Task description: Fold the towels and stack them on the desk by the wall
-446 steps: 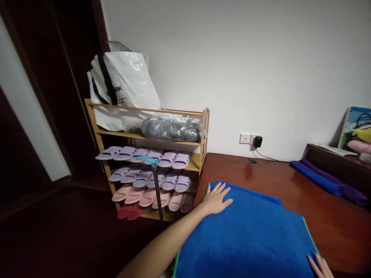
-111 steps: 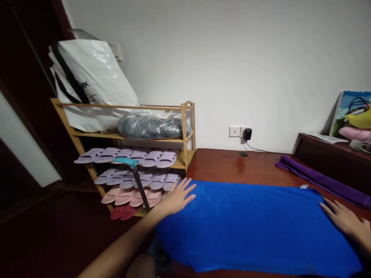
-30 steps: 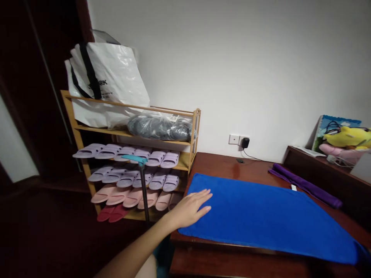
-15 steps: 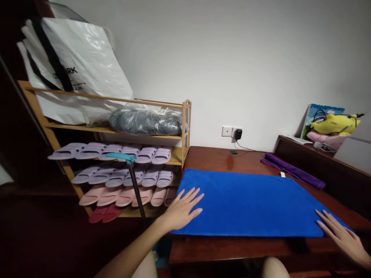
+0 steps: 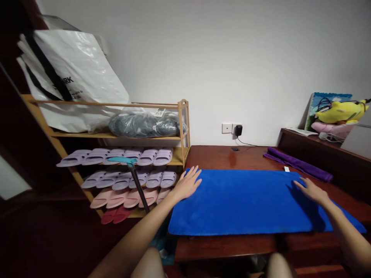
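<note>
A blue towel [image 5: 240, 204] lies spread flat on a reddish-brown wooden table [image 5: 220, 156]. My left hand [image 5: 189, 183] rests on its far left corner, fingers stretched out. Over the far right part of the cloth is my right hand [image 5: 313, 191], its fingers apart and casting a shadow on it; I cannot tell whether the fingertips touch. A small white tag [image 5: 286, 169] sticks out at the towel's far edge. Beyond that edge, on the right, lies a rolled purple towel [image 5: 298, 164].
To the left stands a wooden shoe rack [image 5: 184, 127] with rows of slippers [image 5: 146, 157] and a white bag [image 5: 84, 65] on top. A teal-headed pole [image 5: 137, 185] leans before it. A black plug [image 5: 238, 130] sits in the wall. A yellow plush toy [image 5: 340, 112] rests on the right ledge.
Both hands have moved away from me across the blue towel, from its nearer part to its far corners. The right hand has also shifted left. The view has tilted slightly.
</note>
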`<state>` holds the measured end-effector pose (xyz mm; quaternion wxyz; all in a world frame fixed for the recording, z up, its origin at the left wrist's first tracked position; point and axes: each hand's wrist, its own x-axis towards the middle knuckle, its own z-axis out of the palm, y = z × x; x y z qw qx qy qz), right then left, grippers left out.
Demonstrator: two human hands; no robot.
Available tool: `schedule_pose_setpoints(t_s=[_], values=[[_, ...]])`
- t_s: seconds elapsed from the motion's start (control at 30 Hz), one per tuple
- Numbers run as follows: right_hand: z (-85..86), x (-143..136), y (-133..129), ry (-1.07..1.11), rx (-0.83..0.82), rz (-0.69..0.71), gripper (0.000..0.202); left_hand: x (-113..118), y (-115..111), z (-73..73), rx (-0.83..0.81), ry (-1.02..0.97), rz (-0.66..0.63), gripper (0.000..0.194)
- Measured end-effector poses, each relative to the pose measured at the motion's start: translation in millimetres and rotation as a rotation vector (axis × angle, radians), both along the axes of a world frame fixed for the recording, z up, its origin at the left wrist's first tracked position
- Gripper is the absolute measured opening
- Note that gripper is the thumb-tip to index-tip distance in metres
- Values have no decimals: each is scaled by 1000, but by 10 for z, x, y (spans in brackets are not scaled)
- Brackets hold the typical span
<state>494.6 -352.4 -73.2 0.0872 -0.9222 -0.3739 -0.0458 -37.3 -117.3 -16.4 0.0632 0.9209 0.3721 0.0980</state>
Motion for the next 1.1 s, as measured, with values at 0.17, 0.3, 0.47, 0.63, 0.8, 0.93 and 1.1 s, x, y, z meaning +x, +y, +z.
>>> schedule_pose_setpoints(t_s=[0.17, 0.3, 0.47, 0.63, 0.8, 0.93, 1.1], values=[[-57, -115, 708, 53, -72, -11, 78, 130, 502, -191, -77, 36, 113, 61], [-44, 90, 841, -4, -21, 1, 75, 83, 617, -285, -88, 37, 137, 64], [-244, 350, 855, 76, -68, 2, 76, 104, 736, -321, -103, 44, 144, 64], [-309, 444, 914, 106, -82, 8, 81, 160, 939, -376, -109, 43, 147, 64], [-286, 458, 957, 109, -78, 13, 78, 186, 1064, -417, -116, 36, 141, 65], [-225, 458, 921, 93, -54, 21, 78, 190, 1091, -430, -114, 28, 137, 65], [-151, 548, 803, -2, 28, -28, 76, 191, 1091, -439, -109, 17, 131, 66]])
